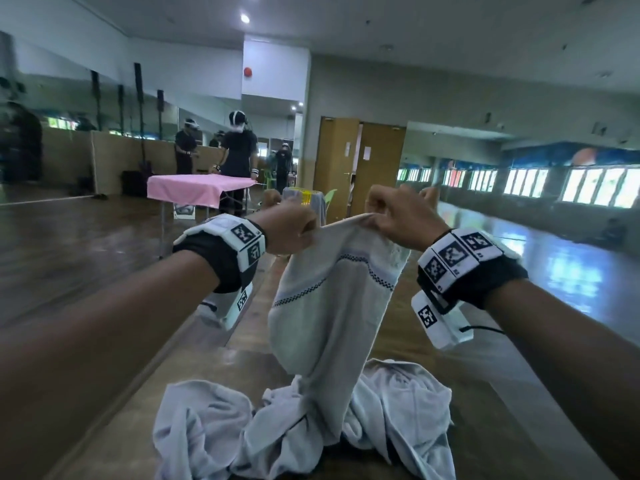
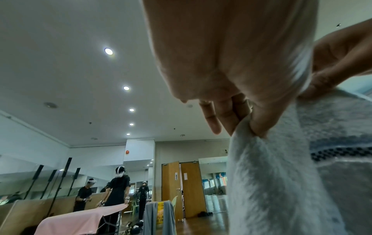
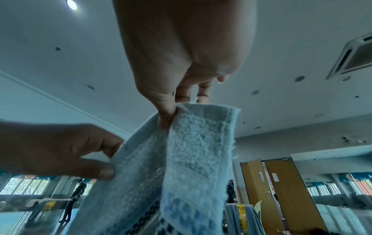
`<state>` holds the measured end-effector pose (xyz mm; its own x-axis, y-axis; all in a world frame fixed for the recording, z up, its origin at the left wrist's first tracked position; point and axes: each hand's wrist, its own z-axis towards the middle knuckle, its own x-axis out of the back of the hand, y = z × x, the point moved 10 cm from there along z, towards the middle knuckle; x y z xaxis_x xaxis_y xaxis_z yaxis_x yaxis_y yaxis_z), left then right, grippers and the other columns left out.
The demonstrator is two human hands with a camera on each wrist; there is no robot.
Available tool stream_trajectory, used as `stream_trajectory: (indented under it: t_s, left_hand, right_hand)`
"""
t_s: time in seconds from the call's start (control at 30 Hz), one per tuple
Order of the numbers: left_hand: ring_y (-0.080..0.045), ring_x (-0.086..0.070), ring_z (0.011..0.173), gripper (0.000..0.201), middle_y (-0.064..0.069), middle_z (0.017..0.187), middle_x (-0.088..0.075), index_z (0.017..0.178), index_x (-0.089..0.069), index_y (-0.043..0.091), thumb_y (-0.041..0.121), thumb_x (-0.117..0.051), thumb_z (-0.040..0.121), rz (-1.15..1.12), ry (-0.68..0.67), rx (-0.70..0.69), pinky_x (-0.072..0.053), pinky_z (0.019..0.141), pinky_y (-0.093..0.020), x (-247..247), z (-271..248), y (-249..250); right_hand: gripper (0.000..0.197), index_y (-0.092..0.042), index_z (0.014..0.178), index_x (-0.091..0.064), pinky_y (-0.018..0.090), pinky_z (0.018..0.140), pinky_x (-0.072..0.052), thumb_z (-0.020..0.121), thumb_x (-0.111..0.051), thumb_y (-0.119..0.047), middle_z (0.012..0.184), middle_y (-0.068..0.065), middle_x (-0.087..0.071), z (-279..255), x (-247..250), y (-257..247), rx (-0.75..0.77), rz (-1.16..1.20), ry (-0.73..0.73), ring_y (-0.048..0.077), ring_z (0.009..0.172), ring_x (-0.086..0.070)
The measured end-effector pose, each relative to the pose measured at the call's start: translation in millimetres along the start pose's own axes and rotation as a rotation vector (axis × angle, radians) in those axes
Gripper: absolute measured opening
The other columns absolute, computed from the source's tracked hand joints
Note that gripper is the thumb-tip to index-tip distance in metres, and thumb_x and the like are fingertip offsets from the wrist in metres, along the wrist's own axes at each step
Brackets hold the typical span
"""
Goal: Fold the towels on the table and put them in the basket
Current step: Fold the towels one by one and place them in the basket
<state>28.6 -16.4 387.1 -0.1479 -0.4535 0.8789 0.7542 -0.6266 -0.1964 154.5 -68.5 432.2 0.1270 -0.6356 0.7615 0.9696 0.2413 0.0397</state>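
Observation:
I hold a pale grey-blue towel (image 1: 329, 306) up in the air by its top edge; a dark checked band runs across it. My left hand (image 1: 306, 233) pinches the left part of that edge, thumb against fingers (image 2: 247, 125). My right hand (image 1: 375, 220) pinches the edge close beside it, near a corner (image 3: 167, 117). The towel's lower end hangs down into a crumpled heap of similar towels (image 1: 398, 410) on the brown table (image 1: 114, 438). A yellow basket (image 1: 306, 199) with a grey towel draped over it stands beyond my hands.
Across the wooden floor stands a table with a pink cloth (image 1: 197, 188), with several people in black around it. Wooden double doors (image 1: 360, 161) are behind the basket. A row of bright windows (image 1: 554, 181) lines the right wall.

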Motion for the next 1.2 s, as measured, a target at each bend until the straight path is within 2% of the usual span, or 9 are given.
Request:
stream_trajectory:
  t_s: [0.2,0.27,0.37,0.47,0.6,0.77,0.93,1.07,1.2]
  left_hand:
    - [-0.011,-0.056,0.078,0.012,0.007,0.084,-0.062,0.084,-0.055,0.025,0.034,-0.052,0.091,0.018,0.015,0.053,-0.034,0.077,-0.027,12,-24,-28]
    - [-0.013,-0.055,0.078,0.014,0.005,0.084,-0.062,0.089,-0.059,0.021,0.031,-0.051,0.092,0.049,-0.022,0.064,-0.036,0.078,-0.027,12,-30,-37]
    - [-0.012,-0.049,0.077,0.019,0.004,0.085,-0.059,0.098,-0.064,0.015,0.026,-0.049,0.093,0.108,-0.049,0.09,-0.029,0.065,-0.015,14,-35,-47]
    - [-0.01,-0.05,0.074,0.015,0.006,0.081,-0.058,0.094,-0.065,0.017,0.024,-0.052,0.092,0.026,0.022,0.082,-0.031,0.07,-0.017,33,-41,-49]
    - [-0.016,-0.057,0.075,0.011,0.004,0.079,-0.062,0.087,-0.058,0.019,0.021,-0.049,0.091,-0.015,0.115,0.111,-0.036,0.078,-0.032,60,-49,-58]
    - [-0.028,-0.057,0.082,0.007,-0.01,0.088,-0.06,0.093,-0.055,0.015,0.016,-0.048,0.092,-0.134,0.166,0.139,-0.05,0.075,-0.043,93,-60,-65]
    - [-0.021,-0.055,0.066,0.016,-0.008,0.08,-0.06,0.09,-0.059,0.006,0.02,-0.053,0.092,-0.123,0.467,0.09,-0.037,0.053,-0.02,163,-70,-63]
    - [-0.023,-0.058,0.065,0.03,-0.009,0.076,-0.064,0.088,-0.062,0.008,0.038,-0.056,0.087,-0.12,0.541,0.183,-0.046,0.063,-0.035,207,-74,-80]
    - [-0.023,-0.056,0.078,0.027,-0.005,0.089,-0.062,0.096,-0.065,0.006,0.031,-0.058,0.089,-0.133,0.611,0.2,-0.04,0.069,-0.032,248,-70,-83]
  right_hand:
    - [0.012,-0.029,0.084,-0.047,0.036,0.086,-0.02,0.089,-0.054,-0.037,0.083,-0.006,-0.059,-12,18,12,-0.002,-0.014,0.005,0.017,0.087,-0.05]
    - [0.011,-0.028,0.085,-0.048,0.034,0.084,-0.017,0.09,-0.054,-0.036,0.078,-0.008,-0.058,-17,19,16,-0.001,-0.021,0.008,0.016,0.083,-0.049]
    - [0.011,-0.028,0.088,-0.048,0.036,0.086,-0.02,0.09,-0.053,-0.038,0.079,-0.009,-0.056,-23,23,23,0.009,-0.111,-0.007,0.015,0.084,-0.046]
    - [0.009,-0.029,0.092,-0.051,0.036,0.085,-0.019,0.09,-0.053,-0.038,0.086,-0.007,-0.057,-30,18,27,0.014,-0.202,-0.086,0.015,0.088,-0.044]
    - [0.012,-0.028,0.098,-0.06,0.038,0.092,-0.021,0.091,-0.053,-0.035,0.094,-0.006,-0.06,-37,21,39,0.001,-0.24,-0.137,0.015,0.096,-0.044]
    - [0.012,-0.027,0.094,-0.063,0.035,0.081,-0.018,0.089,-0.056,-0.035,0.095,-0.008,-0.066,-33,68,50,-0.023,-0.213,0.016,0.016,0.094,-0.051]
    - [0.012,-0.024,0.096,-0.064,0.036,0.083,-0.018,0.09,-0.056,-0.032,0.09,-0.008,-0.059,-22,132,45,-0.037,-0.148,0.162,0.017,0.095,-0.053]
    - [0.018,-0.02,0.102,-0.064,0.034,0.089,-0.018,0.091,-0.056,-0.031,0.09,-0.005,-0.055,-13,184,46,-0.068,-0.084,0.254,0.013,0.091,-0.044]
    - [0.017,-0.023,0.099,-0.063,0.042,0.1,-0.019,0.09,-0.057,-0.035,0.09,-0.004,-0.058,1,227,49,-0.077,-0.049,0.343,0.013,0.091,-0.046]
